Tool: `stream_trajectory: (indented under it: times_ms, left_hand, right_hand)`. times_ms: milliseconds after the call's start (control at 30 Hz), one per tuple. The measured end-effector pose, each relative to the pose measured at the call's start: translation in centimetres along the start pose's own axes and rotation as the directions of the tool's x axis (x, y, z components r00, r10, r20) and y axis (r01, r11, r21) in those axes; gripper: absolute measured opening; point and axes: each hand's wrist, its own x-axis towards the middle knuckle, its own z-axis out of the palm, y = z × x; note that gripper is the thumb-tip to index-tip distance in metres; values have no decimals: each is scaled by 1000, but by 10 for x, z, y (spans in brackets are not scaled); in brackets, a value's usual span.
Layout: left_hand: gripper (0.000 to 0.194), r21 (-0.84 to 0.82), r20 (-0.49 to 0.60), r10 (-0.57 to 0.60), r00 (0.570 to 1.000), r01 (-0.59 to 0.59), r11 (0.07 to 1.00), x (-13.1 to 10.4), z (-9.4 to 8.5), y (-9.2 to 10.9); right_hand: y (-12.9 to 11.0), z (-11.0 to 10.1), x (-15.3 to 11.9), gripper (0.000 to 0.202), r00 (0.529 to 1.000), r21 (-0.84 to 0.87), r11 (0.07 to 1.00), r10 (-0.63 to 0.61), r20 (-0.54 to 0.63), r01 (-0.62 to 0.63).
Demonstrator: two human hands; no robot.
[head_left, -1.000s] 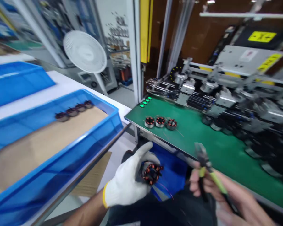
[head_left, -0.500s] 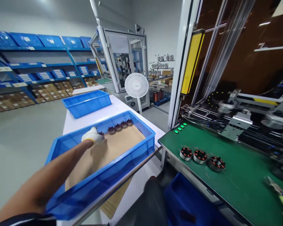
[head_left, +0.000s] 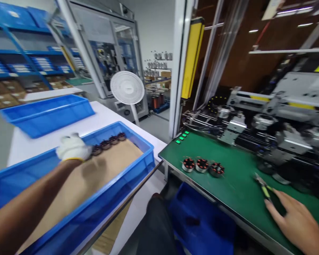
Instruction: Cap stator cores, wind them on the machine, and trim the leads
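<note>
Honestly, your left hand [head_left: 73, 147] is so smeared in its glove that I can't make out the fingertips, or whether they're gripping anything by the nearest wound part [head_left: 96, 151]. Your right hand [head_left: 295, 216] hides part of the pliers' [head_left: 263, 185] handles, and its wrist gets chopped off at the bottom edge. The blue tray [head_left: 149, 158] runs out of frame at the left and bottom, the machine [head_left: 292, 141] gets cut off on the right and is pretty blurry, and that dark lump [head_left: 192, 221] in the bin [head_left: 212, 216] below is too murky to identify.
</note>
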Motion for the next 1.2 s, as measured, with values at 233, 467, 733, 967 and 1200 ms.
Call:
stream_trajectory:
  times_ms: [233, 467, 733, 967, 1200]
  left_hand:
    - [67, -242, 448, 593, 669, -548, 801, -95, 39, 170]
    - [112, -613, 592, 733, 336, -402, 680, -158, 130, 206]
    - [101, -789, 451, 758, 471, -185, 585, -180, 105, 193]
    - [92, -951, 126, 788, 603, -154, 270, -259, 39, 137]
    - [97, -968, -108, 850, 516, -250, 29, -295, 12, 127]
  right_hand:
    - [-39, -16, 12, 53, 999, -139, 990, 14, 41, -8]
    - [-38, -10, 3, 51, 1000, -116, 993, 28, 14, -26]
    - [-51, -23, 11, 56, 994, -49, 999, 7, -107, -12]
    - [-189, -100, -3, 51, 931, 400, 842, -305, -200, 361]
    - [-256, -126, -14, 7, 876, 539, 694, -420, -237, 478]
